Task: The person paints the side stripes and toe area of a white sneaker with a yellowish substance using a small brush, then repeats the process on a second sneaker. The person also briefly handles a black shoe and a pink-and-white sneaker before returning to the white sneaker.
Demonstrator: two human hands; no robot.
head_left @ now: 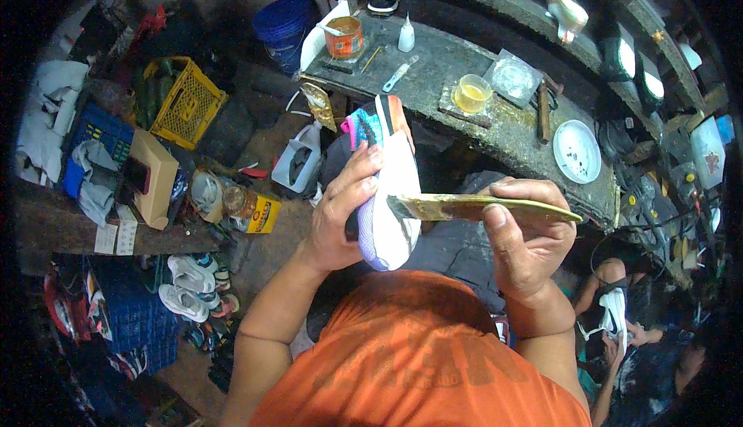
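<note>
My left hand (340,210) is wrapped round a sneaker (400,168), its white underside turned up toward me. Purple mesh shows along the sneaker's near left edge. Its far end has a blue and pink patterned part and an orange and black edge. Between the thumb and fingers of my right hand (530,233) is a flat glue brush (457,207) with a wide, stained, yellowish handle. The brush's dark tip rests on the white underside, around its middle. Both hands are above my lap, in front of the workbench (433,59).
On the bench are a tub of yellowish liquid (472,96), an orange can (345,37), a white bottle (406,34), a hammer (544,117) and a white dish (576,152). A yellow crate (186,102) stands left. At lower right another person holds a white shoe (614,315).
</note>
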